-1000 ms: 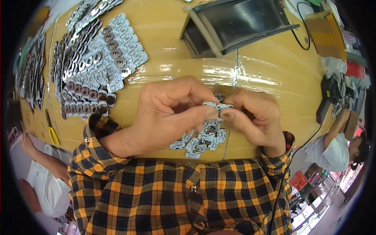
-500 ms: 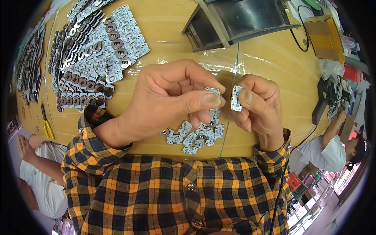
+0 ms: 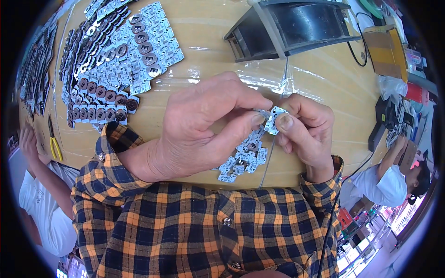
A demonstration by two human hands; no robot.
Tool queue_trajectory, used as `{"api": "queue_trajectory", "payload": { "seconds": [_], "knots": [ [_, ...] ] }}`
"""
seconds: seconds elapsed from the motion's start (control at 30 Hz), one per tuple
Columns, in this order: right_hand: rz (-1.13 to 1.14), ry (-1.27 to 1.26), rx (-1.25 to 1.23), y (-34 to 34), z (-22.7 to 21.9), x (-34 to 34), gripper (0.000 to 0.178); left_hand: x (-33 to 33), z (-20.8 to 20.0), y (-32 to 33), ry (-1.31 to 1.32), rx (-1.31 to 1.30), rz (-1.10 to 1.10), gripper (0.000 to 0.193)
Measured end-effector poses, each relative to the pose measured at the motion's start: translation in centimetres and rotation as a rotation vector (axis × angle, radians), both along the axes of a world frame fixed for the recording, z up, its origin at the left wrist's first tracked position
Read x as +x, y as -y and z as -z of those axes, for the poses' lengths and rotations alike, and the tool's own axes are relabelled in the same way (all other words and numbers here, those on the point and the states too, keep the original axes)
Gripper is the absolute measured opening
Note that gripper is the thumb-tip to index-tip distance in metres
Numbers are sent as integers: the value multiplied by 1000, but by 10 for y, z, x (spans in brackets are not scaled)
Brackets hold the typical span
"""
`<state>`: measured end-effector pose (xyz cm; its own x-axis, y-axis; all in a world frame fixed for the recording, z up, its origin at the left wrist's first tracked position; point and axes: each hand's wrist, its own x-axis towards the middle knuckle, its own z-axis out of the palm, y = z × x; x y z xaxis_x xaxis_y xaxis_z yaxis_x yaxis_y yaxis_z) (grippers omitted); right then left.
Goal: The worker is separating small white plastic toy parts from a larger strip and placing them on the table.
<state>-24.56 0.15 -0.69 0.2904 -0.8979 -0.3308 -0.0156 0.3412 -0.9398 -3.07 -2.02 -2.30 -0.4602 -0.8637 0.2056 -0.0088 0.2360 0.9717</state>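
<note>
A small white circuit board (image 3: 272,121) is pinched upright between the thumb and fingers of my right hand (image 3: 309,130). My left hand (image 3: 197,124) comes close from the left, its thumb and index finger closed on the edge of another small board (image 3: 263,113), mostly hidden by the fingertips. The two boards are touching or nearly so; I cannot tell which. Below my hands lies a loose heap of small circuit boards (image 3: 241,163), partly covered by my left hand.
Panels of joined boards with round coin cells (image 3: 149,59) overlap at the far left. Beyond them stands a dark stack of boards (image 3: 37,69). Yellow-handled pliers (image 3: 55,149) lie near the left edge. A black metal frame (image 3: 315,28) and cardboard box (image 3: 385,53) stand far right. Co-workers sit at both sides.
My hands have come together, the right-hand board moving left and tilting toward my left fingertips. My left hand has turned, its back now more toward me. The view has shifted slightly.
</note>
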Motion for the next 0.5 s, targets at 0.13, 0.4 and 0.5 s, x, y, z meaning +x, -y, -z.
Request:
{"api": "queue_trajectory", "payload": {
  "seconds": [0.13,0.4,0.5],
  "knots": [
    [4,-1,15,1,1,1,21,-1,1,0,-8,12,-23,19],
    [46,79,-24,1,5,-2,19,-2,3,8,-26,-192,80,20],
    [142,76,-40,4,5,-5,20,-5,1,2,-37,-198,163,21]
  ]
}}
